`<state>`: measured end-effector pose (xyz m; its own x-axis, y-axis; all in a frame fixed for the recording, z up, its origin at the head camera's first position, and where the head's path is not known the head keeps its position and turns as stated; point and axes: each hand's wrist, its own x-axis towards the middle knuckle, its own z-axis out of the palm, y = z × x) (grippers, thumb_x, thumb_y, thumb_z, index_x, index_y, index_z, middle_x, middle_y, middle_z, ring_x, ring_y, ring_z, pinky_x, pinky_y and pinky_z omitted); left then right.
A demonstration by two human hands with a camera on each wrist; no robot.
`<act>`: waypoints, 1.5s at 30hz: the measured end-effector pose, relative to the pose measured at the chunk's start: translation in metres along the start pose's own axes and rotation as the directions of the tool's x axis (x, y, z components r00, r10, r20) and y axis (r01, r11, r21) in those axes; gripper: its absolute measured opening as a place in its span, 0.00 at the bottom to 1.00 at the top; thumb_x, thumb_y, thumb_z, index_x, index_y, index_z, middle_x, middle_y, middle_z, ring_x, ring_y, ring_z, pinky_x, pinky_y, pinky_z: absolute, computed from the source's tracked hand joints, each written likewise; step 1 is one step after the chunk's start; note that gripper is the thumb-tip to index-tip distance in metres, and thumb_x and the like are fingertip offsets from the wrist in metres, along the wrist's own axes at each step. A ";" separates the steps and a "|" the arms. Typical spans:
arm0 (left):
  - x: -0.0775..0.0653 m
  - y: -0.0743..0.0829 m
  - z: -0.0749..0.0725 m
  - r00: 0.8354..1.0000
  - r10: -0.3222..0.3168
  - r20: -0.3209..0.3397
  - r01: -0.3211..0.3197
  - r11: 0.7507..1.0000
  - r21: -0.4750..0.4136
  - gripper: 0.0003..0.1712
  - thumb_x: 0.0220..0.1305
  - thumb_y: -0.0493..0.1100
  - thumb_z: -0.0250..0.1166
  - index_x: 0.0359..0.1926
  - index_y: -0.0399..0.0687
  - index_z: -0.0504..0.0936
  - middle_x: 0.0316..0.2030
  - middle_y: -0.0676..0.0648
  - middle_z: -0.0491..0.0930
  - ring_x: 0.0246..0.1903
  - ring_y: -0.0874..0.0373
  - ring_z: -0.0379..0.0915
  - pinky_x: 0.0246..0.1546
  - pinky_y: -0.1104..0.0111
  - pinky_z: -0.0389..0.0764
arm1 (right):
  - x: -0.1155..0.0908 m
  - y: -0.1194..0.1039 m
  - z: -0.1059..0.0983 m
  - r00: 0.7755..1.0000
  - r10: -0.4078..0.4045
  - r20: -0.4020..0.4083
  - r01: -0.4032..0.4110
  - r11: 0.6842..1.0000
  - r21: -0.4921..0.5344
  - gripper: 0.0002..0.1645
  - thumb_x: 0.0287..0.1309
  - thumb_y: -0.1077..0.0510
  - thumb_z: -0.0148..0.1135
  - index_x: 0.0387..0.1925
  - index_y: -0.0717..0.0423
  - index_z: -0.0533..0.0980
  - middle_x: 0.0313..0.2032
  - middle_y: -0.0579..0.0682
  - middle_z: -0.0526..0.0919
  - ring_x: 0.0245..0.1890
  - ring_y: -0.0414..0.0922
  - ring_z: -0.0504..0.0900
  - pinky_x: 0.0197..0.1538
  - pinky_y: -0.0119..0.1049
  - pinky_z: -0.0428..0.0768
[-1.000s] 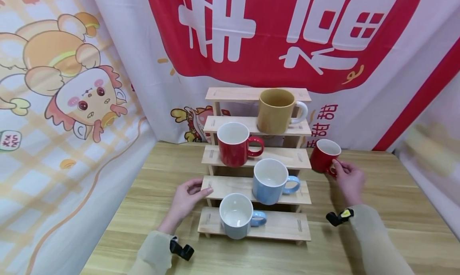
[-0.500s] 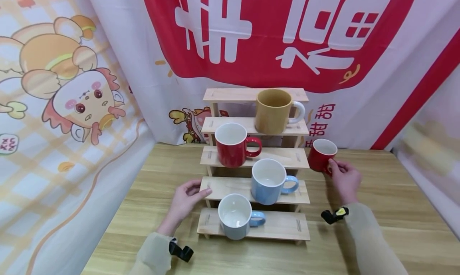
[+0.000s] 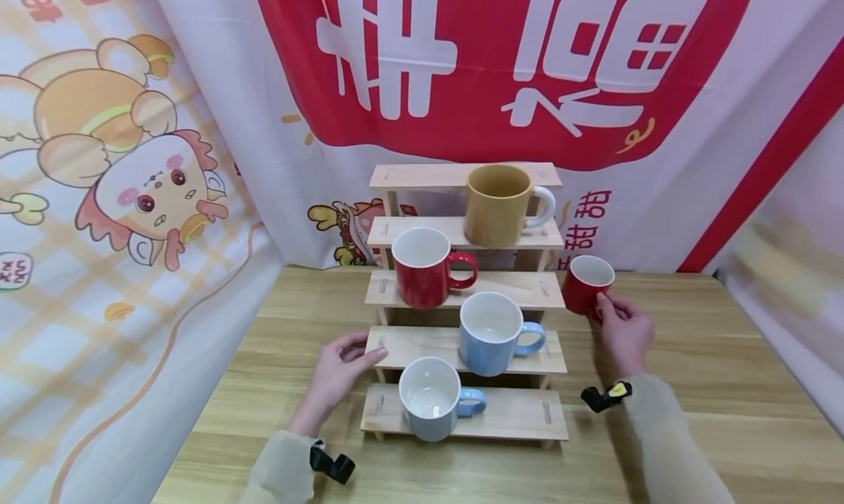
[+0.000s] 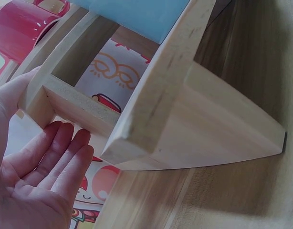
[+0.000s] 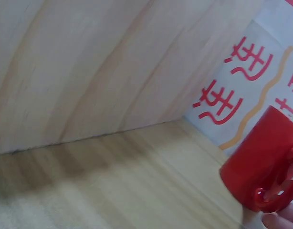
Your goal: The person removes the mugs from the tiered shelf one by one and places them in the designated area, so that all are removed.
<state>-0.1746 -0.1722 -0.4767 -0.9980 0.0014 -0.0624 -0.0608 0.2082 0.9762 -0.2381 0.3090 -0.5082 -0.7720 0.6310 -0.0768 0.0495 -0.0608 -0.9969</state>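
While printed cloth (image 3: pixel 461 139) hangs behind and along both sides, with a broad red patch bearing white characters, a wood-grained tabletop (image 3: pixel 712 357) spreads below it. On this stands a five-tiered wooden rack (image 3: pixel 517 416) of pale boards.

At the second tier from the bottom, the left hand (image 3: pixel 335 368) holds the board's left end, thumb on top; its fingers (image 4: pixel 65 171) lie close together, slightly bent, with their tips at the rack's side piece. Right of the rack, the right hand (image 3: pixel 626 332) pinches the handle of a plain red mug (image 3: pixel 579 293) between its fingers. That mug is upright, just beside the rack; whether its base touches the tabletop cannot be told.

A yellow mug (image 3: pixel 496 218) with a white handle sits on the second tier from the top, a white-lined red mug (image 3: pixel 420 280) on the middle one, a light blue mug (image 3: pixel 486 350) on the next and a grey-blue mug (image 3: pixel 431 416) on the lowest. Small black devices (image 3: pixel 332 464) are fixed at both wrists.
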 end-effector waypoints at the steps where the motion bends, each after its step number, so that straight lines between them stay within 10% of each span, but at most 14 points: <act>1: 0.000 0.000 0.000 1.000 0.001 0.001 -0.001 1.000 0.001 0.34 0.56 0.49 0.79 0.59 0.39 0.80 0.52 0.40 0.83 0.53 0.47 0.80 0.50 0.68 0.83 | 0.000 -0.001 -0.001 1.000 0.002 0.001 -0.002 1.000 -0.004 0.23 0.59 0.49 0.75 0.50 0.61 0.84 0.41 0.51 0.88 0.41 0.41 0.86 0.41 0.27 0.85; 7: -0.001 -0.003 0.000 1.000 -0.005 -0.008 0.005 1.000 0.012 0.35 0.56 0.50 0.79 0.59 0.38 0.79 0.53 0.40 0.82 0.53 0.47 0.80 0.50 0.67 0.83 | 0.001 -0.027 -0.005 0.997 -0.080 0.006 0.080 0.984 -0.157 0.26 0.59 0.43 0.74 0.52 0.56 0.84 0.34 0.36 0.84 0.39 0.35 0.81 0.37 0.20 0.77; 17: -0.001 -0.001 -0.001 1.000 0.011 0.002 -0.011 1.000 -0.008 0.36 0.57 0.48 0.79 0.61 0.36 0.77 0.54 0.37 0.81 0.54 0.44 0.79 0.51 0.67 0.83 | -0.014 -0.126 0.005 0.976 -0.197 0.087 0.212 0.952 -0.222 0.35 0.58 0.31 0.67 0.60 0.44 0.82 0.55 0.44 0.83 0.55 0.40 0.76 0.56 0.33 0.74; 26: 0.003 -0.005 -0.001 1.000 0.007 0.000 -0.007 1.000 0.009 0.38 0.54 0.52 0.80 0.61 0.38 0.78 0.53 0.39 0.82 0.54 0.45 0.80 0.51 0.65 0.83 | -0.040 -0.188 0.009 0.923 -0.197 0.331 0.197 0.980 0.035 0.38 0.57 0.38 0.72 0.63 0.52 0.79 0.61 0.52 0.78 0.61 0.46 0.76 0.63 0.32 0.73; 33: 0.003 -0.003 -0.003 1.000 0.000 0.008 0.000 1.000 -0.014 0.37 0.56 0.49 0.79 0.62 0.36 0.77 0.55 0.36 0.81 0.55 0.43 0.79 0.51 0.65 0.83 | -0.051 -0.212 0.015 0.883 -0.218 0.415 0.237 0.972 0.006 0.36 0.57 0.37 0.71 0.64 0.49 0.79 0.63 0.53 0.77 0.60 0.46 0.76 0.60 0.27 0.75; 45: 0.002 -0.001 -0.002 1.000 -0.014 0.009 0.015 1.000 -0.009 0.35 0.58 0.47 0.78 0.62 0.35 0.77 0.53 0.38 0.81 0.53 0.46 0.81 0.48 0.68 0.84 | -0.064 -0.221 0.038 0.834 -0.196 0.517 0.348 0.912 -0.216 0.40 0.58 0.28 0.64 0.67 0.39 0.76 0.62 0.46 0.78 0.63 0.47 0.71 0.68 0.52 0.70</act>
<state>-0.1771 -0.1739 -0.4770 -0.9969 0.0070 -0.0784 -0.0754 0.1991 0.9771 -0.2236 0.2522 -0.2822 -0.9806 0.1382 0.1390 -0.0865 0.3314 -0.9395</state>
